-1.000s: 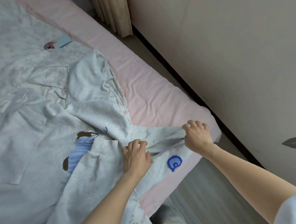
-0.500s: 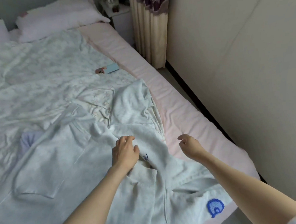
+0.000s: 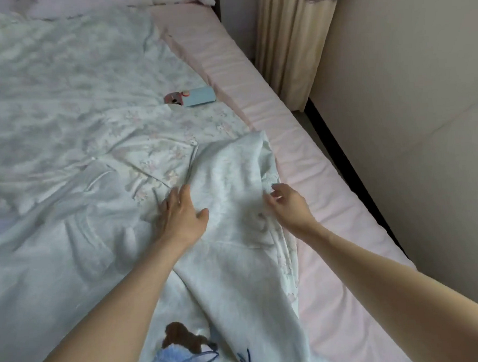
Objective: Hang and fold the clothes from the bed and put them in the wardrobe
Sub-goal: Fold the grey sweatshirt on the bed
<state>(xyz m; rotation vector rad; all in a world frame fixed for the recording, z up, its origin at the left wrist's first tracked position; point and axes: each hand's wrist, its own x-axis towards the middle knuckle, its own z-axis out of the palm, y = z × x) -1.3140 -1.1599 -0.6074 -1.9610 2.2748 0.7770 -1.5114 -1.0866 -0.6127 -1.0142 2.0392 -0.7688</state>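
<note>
We have a pale grey sweatshirt (image 3: 226, 181) spread on the bed (image 3: 300, 149), one sleeve lying across the body between our two hands. Our left hand (image 3: 181, 215) lies flat on the cloth, fingers straight and spread wide, thumb out to the right, holding nothing. Our right hand (image 3: 285, 203) hovers at the sleeve's ribbed cuff (image 3: 270, 184), fingers loosely curled and narrow; the cuff sits just beyond the fingertips, and we cannot tell whether they already touch it. A printed patch (image 3: 186, 340), brown and blue, shows well behind our left wrist. Beyond our left fingertips a phone (image 3: 199, 97) rests on the floral quilt (image 3: 58, 80).

We judge the sweatshirt soft, limp and light: it will sag, bunch and slide rather than keep any fold on its own. The cuff's thicker ribbing looks the best hold for a pinch, while the flat left palm pins the body so the fold line stays put
</note>
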